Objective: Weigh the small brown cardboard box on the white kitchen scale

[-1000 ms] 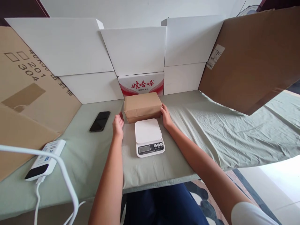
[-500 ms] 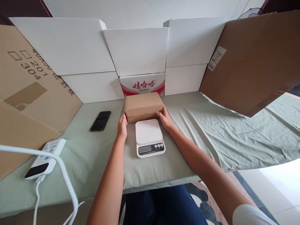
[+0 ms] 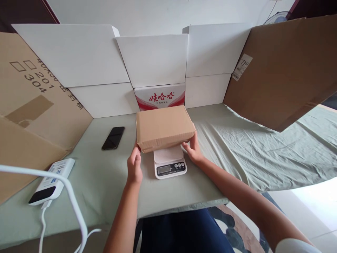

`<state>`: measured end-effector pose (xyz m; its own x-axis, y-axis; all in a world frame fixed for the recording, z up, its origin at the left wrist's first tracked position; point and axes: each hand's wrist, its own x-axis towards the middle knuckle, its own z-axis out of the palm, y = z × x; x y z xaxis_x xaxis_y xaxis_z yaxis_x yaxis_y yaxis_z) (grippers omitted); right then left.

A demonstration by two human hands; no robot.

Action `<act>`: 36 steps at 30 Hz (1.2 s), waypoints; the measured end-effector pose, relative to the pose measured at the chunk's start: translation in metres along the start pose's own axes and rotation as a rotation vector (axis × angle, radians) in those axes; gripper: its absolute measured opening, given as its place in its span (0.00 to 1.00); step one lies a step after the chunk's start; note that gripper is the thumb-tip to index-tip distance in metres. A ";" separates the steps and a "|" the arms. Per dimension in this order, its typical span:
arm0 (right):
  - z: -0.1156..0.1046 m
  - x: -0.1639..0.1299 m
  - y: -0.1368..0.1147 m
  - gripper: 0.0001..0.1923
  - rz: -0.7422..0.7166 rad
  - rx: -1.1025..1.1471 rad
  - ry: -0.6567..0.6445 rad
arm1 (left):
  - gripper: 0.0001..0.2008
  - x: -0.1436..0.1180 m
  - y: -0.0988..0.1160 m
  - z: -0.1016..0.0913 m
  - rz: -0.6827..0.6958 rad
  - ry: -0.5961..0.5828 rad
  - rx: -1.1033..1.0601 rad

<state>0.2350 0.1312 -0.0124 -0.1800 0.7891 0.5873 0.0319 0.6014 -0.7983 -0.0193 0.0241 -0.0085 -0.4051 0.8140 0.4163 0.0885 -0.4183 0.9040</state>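
Observation:
Between my two hands is a closed brown cardboard box (image 3: 164, 126), tilted slightly and raised over the back of a white kitchen scale (image 3: 168, 170). My left hand (image 3: 134, 164) grips the box's near left corner, its fingers partly hidden beneath. At the near right corner, my right hand (image 3: 193, 148) holds on with the thumb in front and fingers along the side. The box covers most of the scale's weighing plate; its display and buttons face me. Whether box and plate touch, I cannot tell.
A black smartphone (image 3: 113, 138) lies to the left. Nearer sits a white power bank (image 3: 52, 181) with a white cable (image 3: 73, 200) looping in front. White boxes (image 3: 155, 59) and a red-and-white carton (image 3: 160, 96) line the back. Large cardboard panels (image 3: 279, 70) flank the green cloth (image 3: 263, 151).
Both hands have lifted the cardboard box from behind the scale and brought it nearer to me, over the weighing plate. The scale has stayed in place.

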 end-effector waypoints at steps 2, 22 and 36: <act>-0.007 -0.016 -0.001 0.47 0.012 0.016 -0.031 | 0.38 -0.018 0.003 -0.005 -0.024 0.004 0.003; -0.009 -0.024 -0.020 0.45 0.045 -0.035 -0.023 | 0.44 -0.030 0.006 -0.006 -0.165 0.016 -0.003; -0.011 -0.018 -0.021 0.39 0.082 0.033 0.115 | 0.38 -0.025 0.016 -0.006 -0.073 0.074 -0.030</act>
<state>0.2487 0.1059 -0.0044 -0.0638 0.8457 0.5298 0.0095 0.5314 -0.8471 -0.0134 -0.0053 -0.0054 -0.4758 0.8113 0.3398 0.0291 -0.3716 0.9279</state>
